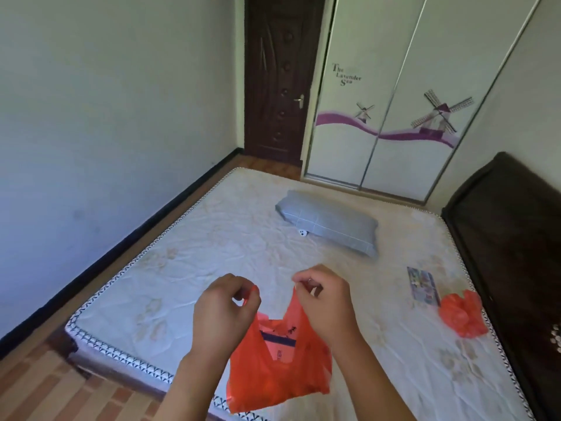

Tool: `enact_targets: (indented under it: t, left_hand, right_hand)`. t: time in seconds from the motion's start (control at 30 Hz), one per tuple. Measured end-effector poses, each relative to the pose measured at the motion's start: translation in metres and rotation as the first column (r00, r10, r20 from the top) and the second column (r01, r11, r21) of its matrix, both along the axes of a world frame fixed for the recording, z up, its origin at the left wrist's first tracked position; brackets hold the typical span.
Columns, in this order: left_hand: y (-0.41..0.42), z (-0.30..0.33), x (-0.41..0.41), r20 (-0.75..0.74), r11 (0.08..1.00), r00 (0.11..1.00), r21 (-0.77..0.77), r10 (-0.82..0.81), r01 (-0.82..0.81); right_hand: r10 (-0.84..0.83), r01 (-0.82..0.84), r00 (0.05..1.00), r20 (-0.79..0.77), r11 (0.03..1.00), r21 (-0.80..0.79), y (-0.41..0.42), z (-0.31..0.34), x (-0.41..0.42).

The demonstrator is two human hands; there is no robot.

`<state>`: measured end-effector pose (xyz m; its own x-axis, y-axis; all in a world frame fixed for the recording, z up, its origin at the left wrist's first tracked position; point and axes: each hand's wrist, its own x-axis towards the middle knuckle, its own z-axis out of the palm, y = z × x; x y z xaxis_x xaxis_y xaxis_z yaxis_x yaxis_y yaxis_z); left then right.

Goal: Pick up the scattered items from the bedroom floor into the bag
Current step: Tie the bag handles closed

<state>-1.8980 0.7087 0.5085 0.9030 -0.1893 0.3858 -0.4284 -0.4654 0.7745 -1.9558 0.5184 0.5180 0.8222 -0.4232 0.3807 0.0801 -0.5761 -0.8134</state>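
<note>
An orange-red plastic bag [277, 366] hangs in front of me over the near edge of the mattress, with a dark-striped item showing through it. My left hand [223, 311] pinches the bag's left handle. My right hand [326, 299] pinches the right handle, and the two hands hold the mouth apart. A colourful flat packet [423, 285] lies on the mattress to the right. Beside it sits a crumpled orange-red bag [463, 312]. A small white object [302, 232] peeks out from under the grey pillow [329, 221].
The bare mattress [212, 244] fills the middle of the room. A dark headboard [510, 238] stands along its right side. A dark door [280, 77] and a white sliding wardrobe [394, 95] are at the back. Wooden floor [48, 387] shows at the lower left.
</note>
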Motion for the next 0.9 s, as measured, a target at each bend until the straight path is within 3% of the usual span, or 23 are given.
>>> enact_targets:
  t: [0.23,0.47,0.9]
  left_hand:
    - [0.083,-0.01,0.025,0.01,0.999,0.999,0.004,0.047,-0.047]
    - [0.169,-0.018,0.033,0.032,0.965,0.965,0.011,0.261,-0.261]
    - [0.334,-0.025,0.056,0.016,0.72,0.725,0.109,0.688,-0.686]
  right_hand:
    - [0.244,-0.248,0.967,-0.076,0.967,-0.053,0.107,0.001,0.061]
    - [0.481,-0.493,0.865,-0.142,0.868,-0.064,0.2,-0.002,0.108]
    - [0.804,-0.816,0.559,-0.206,0.577,0.038,0.378,-0.024,0.193]
